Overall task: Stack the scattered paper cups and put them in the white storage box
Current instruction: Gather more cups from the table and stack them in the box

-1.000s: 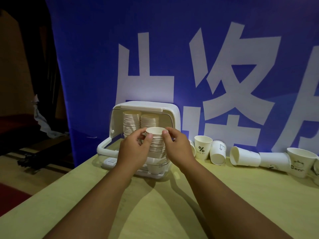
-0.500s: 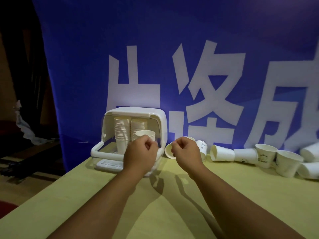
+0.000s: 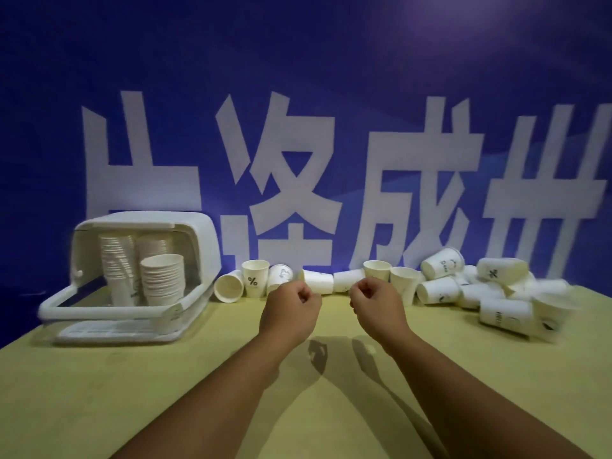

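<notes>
The white storage box (image 3: 202, 240) stands at the left with its lid raised. Inside it are three stacks of paper cups; the nearest stack (image 3: 162, 279) is the shortest. Loose white paper cups (image 3: 440, 290) lie in a row along the blue banner, some upright, some on their sides, and pile up at the right. One upright cup (image 3: 254, 282) carries a percent sign. My left hand (image 3: 289, 308) and my right hand (image 3: 377, 304) hover over the table's middle, both curled into loose fists with nothing in them, just in front of the cup row.
A blue banner (image 3: 331, 94) with large white characters rises right behind the cups. The yellow-green table (image 3: 165, 392) stretches toward me. The box's white handle (image 3: 99, 309) sticks out at the front left.
My hands let go of the cup stack, which now stands in the box, and drew back to the right. The view swung right, showing more loose cups.
</notes>
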{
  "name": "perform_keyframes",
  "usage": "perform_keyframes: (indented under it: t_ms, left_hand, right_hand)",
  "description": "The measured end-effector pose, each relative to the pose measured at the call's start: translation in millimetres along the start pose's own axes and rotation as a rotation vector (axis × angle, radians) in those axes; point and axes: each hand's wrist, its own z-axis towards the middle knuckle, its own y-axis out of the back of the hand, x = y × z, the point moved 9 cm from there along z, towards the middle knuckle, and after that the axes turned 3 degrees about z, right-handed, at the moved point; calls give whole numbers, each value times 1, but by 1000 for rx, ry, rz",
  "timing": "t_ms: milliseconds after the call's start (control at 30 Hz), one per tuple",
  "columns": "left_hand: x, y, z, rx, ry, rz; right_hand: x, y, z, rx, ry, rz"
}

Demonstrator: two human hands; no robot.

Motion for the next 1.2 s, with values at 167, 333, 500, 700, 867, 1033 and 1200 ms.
perform_keyframes:
  t_ms: [167, 333, 500, 700, 867, 1033, 1200]
  left_hand:
    - [-38, -74, 0, 100, -36, -9]
    - [-52, -136, 12, 161, -38, 17]
    - [-69, -204, 21, 310, -96, 44]
    - [-112, -286, 24, 403, -278, 161]
    - [-135, -329, 34, 413, -349, 335]
    - [-135, -340, 44, 361, -309, 442]
    - [-141, -332, 49, 265, -371, 560]
  right_hand:
    - [-48, 67, 21, -78, -78, -89]
    - [-93, 115, 47, -156, -124, -187]
    - [-134, 171, 63, -347, -216, -298]
    - [-158, 214, 55, -645, -343, -371]
    - [-167, 231, 52, -707, -407, -338]
    - [-182, 229, 50, -677, -510, -228]
    - [-183, 228, 49, -690, -463, -84]
